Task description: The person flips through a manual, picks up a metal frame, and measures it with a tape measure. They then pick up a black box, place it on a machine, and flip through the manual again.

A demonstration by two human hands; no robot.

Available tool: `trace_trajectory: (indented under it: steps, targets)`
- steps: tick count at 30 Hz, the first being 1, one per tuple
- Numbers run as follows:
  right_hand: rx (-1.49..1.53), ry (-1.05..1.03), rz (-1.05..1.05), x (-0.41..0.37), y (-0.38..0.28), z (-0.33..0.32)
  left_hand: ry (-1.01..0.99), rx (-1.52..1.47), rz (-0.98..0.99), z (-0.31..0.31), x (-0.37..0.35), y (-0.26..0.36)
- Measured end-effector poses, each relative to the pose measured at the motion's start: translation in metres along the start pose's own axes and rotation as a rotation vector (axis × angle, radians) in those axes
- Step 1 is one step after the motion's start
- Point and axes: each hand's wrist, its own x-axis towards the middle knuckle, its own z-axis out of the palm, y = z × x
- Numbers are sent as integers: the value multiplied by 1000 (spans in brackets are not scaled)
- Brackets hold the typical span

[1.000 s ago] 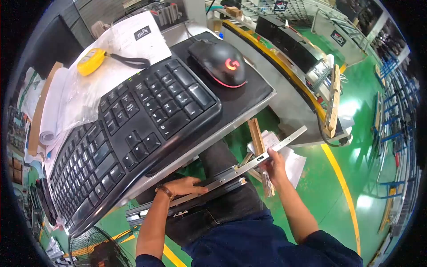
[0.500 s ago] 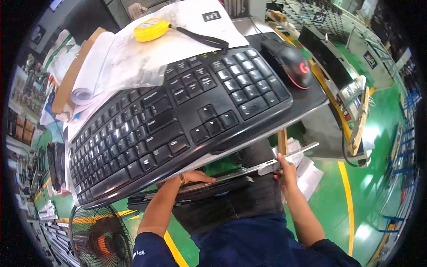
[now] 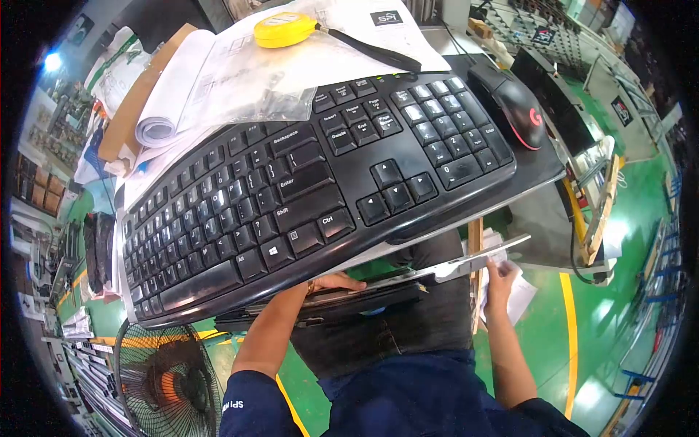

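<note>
A long metal drawer slide rail (image 3: 466, 264) lies across my lap, under the desk's front edge. My left hand (image 3: 336, 282) rests on its darker outer section (image 3: 364, 298), mostly hidden by the black keyboard (image 3: 306, 182). My right hand (image 3: 501, 278) is at the rail's pale extended end, fingers raised beside it and touching white sheets (image 3: 518, 291); whether it grips the rail is unclear. A wooden strip (image 3: 475, 244) stands behind that end.
A black mouse (image 3: 518, 105) with a red light sits on the desk at right. Papers (image 3: 218, 80) and a yellow tape measure (image 3: 285, 30) lie behind the keyboard. A floor fan (image 3: 169, 379) stands low left. Green floor with a yellow line (image 3: 568, 320) lies to the right.
The view has swung left and the keyboard now fills more of it. My right hand has slid from under the rail's end to just beside it, fingers lifted.
</note>
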Motion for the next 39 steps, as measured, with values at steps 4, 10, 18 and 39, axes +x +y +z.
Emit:
trace_trajectory:
  steps: [4,10,18,39]
  targets:
    - [-287,-35,-715,-34,-82,-8,-61,55,-31,1,-9,9]
    - [-663,-836,-1109,-65,-140,25,-74,108,-4,3,-14,15]
    - [-769,-970,-1251,-77,-136,48,-12,174,60,4,-17,12]
    - [-756,-882,-1217,-76,-140,58,877,957,477,86,-104,8]
